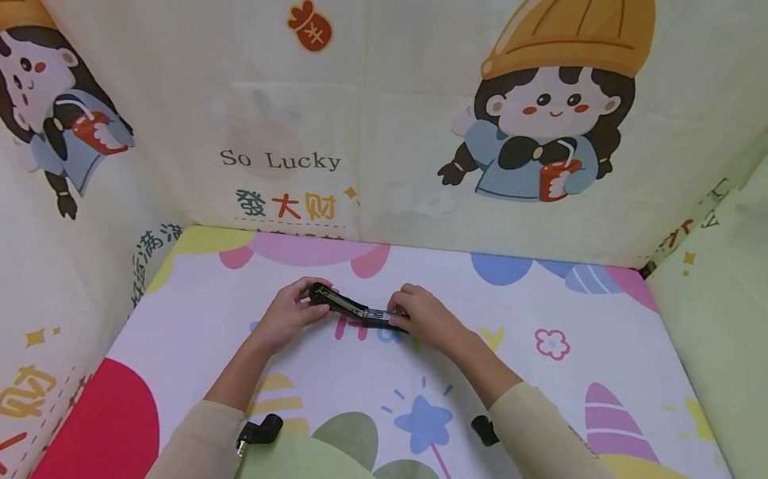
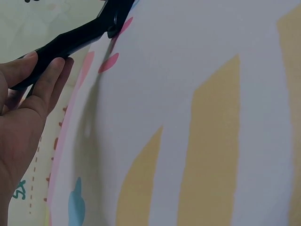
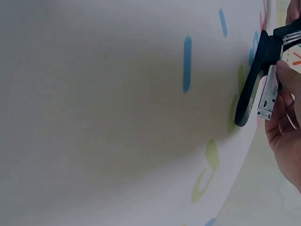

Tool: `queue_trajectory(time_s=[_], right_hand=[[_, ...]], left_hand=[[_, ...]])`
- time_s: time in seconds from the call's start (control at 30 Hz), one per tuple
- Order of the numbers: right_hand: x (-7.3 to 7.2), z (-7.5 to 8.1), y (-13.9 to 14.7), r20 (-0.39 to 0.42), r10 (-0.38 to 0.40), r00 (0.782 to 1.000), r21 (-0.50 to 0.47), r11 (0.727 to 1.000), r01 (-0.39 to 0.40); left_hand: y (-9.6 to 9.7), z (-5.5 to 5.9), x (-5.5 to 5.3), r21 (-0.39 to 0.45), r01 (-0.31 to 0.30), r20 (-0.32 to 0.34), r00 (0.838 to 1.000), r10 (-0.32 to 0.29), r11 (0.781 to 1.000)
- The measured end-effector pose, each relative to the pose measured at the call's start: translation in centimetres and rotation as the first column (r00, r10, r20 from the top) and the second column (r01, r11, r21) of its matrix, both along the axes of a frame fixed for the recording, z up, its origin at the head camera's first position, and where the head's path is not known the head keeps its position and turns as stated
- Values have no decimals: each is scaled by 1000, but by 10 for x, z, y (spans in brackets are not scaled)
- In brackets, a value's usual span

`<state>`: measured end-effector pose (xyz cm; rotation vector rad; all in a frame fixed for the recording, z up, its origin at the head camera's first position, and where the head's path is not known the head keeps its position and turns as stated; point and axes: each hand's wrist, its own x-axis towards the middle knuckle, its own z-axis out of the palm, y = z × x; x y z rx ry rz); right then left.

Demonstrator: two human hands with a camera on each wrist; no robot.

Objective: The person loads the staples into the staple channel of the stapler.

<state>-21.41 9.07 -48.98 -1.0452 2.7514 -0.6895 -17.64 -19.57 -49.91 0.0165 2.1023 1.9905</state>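
Note:
Held over the far middle of the table is a black stapler [image 1: 340, 302], folded wide open so that its metal inside shows. One end of it is gripped between thumb and fingers of the left hand [image 1: 287, 315]; the left wrist view shows the black outer side of the stapler [image 2: 70, 44]. The right hand [image 1: 426, 318] pinches the other end. In the right wrist view, thumb and fingers hold the silver metal magazine [image 3: 269, 94], which stands apart from a black rounded arm [image 3: 249, 89] of the stapler. The far end is cut off there.
A table with a colourful printed cover [image 1: 512, 311] lies beneath both hands. Printed cloth walls stand behind it [image 1: 404, 138] and at both sides. A black wrist mount [image 1: 262, 430] sits at the left sleeve, another [image 1: 484, 430] at the right.

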Motion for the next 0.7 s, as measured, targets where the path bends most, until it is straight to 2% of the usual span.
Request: queue_trajectory(time_s=[0.47, 0.7], right_hand=[[1, -4, 0, 0, -19, 1000, 2, 1000, 19], [3, -6, 1, -23, -21, 1000, -35, 999, 20]], left_hand=[[-1, -2, -1, -6, 2, -14, 1000, -2, 1000], [-1, -2, 0, -17, 4, -35, 999, -4, 1000]])
